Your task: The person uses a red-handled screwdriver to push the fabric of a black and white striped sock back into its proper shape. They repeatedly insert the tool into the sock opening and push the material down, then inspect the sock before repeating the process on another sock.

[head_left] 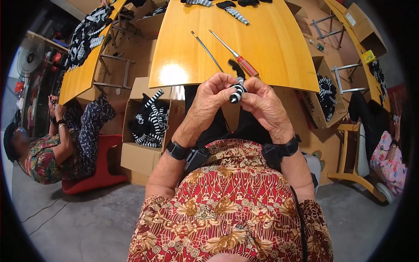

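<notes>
My left hand (pixel 216 91) and my right hand (pixel 265 99) meet just in front of the table's near edge. Both are closed, fingertips pinching a small black-and-white striped knitted piece (pixel 238 92), sock-like with a rounded dark end towards me. A loose black part of it seems to stretch away over the table edge. Just beyond my right fingers lies a screwdriver with a red handle (pixel 247 67), its shaft pointing away to the left. A second thin metal shaft (pixel 207 51) rests beside it, its near end close to my left fingers.
Striped and black knitted pieces (pixel 235 14) lie at the far edge of the wooden table (pixel 183 48). Cardboard boxes of striped knits stand on the floor to the left (pixel 139 159) and right (pixel 313 109). A person in a patterned shirt (pixel 50 153) sits at left, another person (pixel 386 153) at right.
</notes>
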The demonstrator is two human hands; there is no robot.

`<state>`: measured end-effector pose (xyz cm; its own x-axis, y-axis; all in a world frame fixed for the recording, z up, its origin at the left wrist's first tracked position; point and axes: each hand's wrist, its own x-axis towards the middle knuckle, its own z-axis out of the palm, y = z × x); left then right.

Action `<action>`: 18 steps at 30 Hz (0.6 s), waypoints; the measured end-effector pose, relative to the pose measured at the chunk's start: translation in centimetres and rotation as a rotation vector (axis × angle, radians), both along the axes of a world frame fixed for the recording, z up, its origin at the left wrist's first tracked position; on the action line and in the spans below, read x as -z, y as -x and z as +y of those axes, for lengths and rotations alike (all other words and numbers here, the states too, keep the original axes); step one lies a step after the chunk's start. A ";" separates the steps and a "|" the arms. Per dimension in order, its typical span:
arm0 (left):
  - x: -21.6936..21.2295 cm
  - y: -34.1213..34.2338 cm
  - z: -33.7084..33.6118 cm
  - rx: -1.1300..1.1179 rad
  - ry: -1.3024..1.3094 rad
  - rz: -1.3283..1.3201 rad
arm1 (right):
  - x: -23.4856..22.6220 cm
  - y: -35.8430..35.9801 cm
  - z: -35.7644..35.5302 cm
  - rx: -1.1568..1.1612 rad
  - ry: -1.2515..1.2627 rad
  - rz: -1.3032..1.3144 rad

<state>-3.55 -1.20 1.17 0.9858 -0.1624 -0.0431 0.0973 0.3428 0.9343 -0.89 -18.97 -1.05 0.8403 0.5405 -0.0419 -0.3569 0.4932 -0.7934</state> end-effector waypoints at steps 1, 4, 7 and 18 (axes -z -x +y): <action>-0.1 0.0 -0.1 -0.004 -0.035 0.000 | -0.1 0.1 -0.1 0.058 0.049 -0.059; 0.3 0.1 -0.6 -0.023 -0.166 -0.106 | -1.0 0.4 0.0 0.190 0.114 -0.089; 1.2 0.1 -1.2 -0.103 -0.246 -0.126 | -1.2 0.5 0.5 0.290 0.119 -0.070; 1.7 -0.3 -1.8 -0.246 -0.365 -0.109 | 1.1 -0.2 0.5 0.228 -0.142 0.105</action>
<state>-3.23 -3.04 -0.50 0.9951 0.0842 0.0525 -0.0518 -0.0107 0.9986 -0.73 -18.49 -2.14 0.9357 0.3452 -0.0721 -0.3005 0.6736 -0.6753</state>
